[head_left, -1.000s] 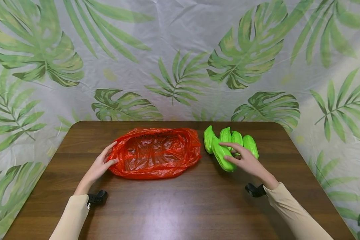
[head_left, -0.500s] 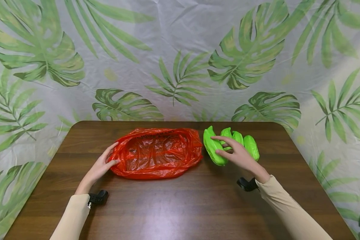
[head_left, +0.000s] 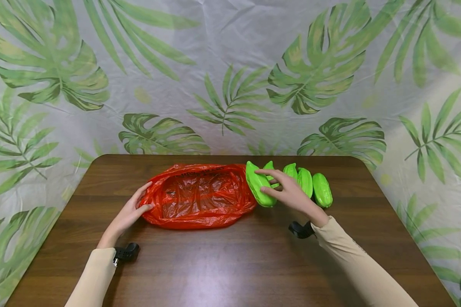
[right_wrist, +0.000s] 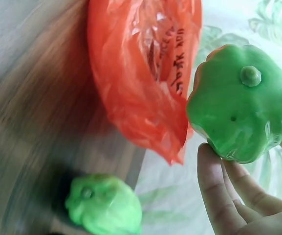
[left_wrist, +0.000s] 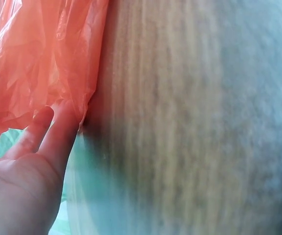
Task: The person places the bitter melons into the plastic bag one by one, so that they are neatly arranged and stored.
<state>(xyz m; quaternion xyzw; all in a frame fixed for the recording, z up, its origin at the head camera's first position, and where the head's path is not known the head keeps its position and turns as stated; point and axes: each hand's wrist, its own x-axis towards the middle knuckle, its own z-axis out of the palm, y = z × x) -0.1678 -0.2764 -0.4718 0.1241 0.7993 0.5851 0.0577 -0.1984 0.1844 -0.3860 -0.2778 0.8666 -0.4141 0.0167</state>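
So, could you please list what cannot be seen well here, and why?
Head view: most of the second green vegetable from the left, hidden by the held vegetable and the right hand.
Head view: lettering on the red bag, too small to read.
Left wrist view: the table, blurred; part of the left hand, cut off by the left and bottom edges.
Right wrist view: part of the bag, cut off by the top edge.

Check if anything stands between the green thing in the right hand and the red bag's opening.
Only the right rim of the red bag, next to the green vegetable held in the right hand; nothing else visible stands in the way.
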